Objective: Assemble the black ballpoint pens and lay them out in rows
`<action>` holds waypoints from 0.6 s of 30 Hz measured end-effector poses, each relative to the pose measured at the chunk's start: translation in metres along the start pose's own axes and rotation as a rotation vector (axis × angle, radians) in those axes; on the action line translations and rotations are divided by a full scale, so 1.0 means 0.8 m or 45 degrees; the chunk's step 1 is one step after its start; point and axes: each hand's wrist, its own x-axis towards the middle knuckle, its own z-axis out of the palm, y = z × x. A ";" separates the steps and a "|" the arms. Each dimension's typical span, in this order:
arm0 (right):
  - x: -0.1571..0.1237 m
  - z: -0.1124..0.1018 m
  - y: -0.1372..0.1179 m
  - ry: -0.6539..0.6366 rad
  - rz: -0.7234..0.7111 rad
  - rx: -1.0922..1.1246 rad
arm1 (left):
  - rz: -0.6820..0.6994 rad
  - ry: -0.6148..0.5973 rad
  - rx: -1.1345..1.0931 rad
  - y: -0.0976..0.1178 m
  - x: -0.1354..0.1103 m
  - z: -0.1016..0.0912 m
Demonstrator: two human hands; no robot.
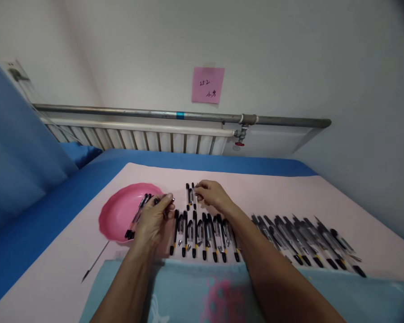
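Note:
My left hand [155, 220] is closed, thumb against fingers, beside the pink bowl [111, 197]. It holds pen parts: a black piece [164, 214] shows between the fingers and a small silvery tip [173, 199] at the thumb. My right hand [213, 194] has its fingers pinched together at the right side of a pair of black-ended pens [188, 197]. Whatever its fingertips hold is hidden or too small to tell. Below both hands lies a row of disassembled pens [194, 233], with barrels, black caps and small metal tips side by side. Several pens [138, 215] lie in the bowl.
Another group of pen parts [299, 242] lies to the right, past my right forearm. A thin refill [94, 262] rests left of the bowl. A light blue cloth [188, 291] covers the near edge. Behind the pink tabletop [262, 188] are a radiator [168, 141] and pipe [131, 112].

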 end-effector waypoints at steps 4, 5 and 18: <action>-0.029 0.005 -0.035 -0.417 -0.222 0.158 | 0.017 -0.029 0.025 -0.002 -0.007 0.011; -0.034 0.007 -0.040 -0.463 -0.239 0.156 | 0.016 -0.035 0.039 -0.002 -0.009 0.013; -0.015 -0.011 -0.024 -0.016 -0.194 -0.390 | -0.008 -0.046 0.092 0.000 -0.009 0.010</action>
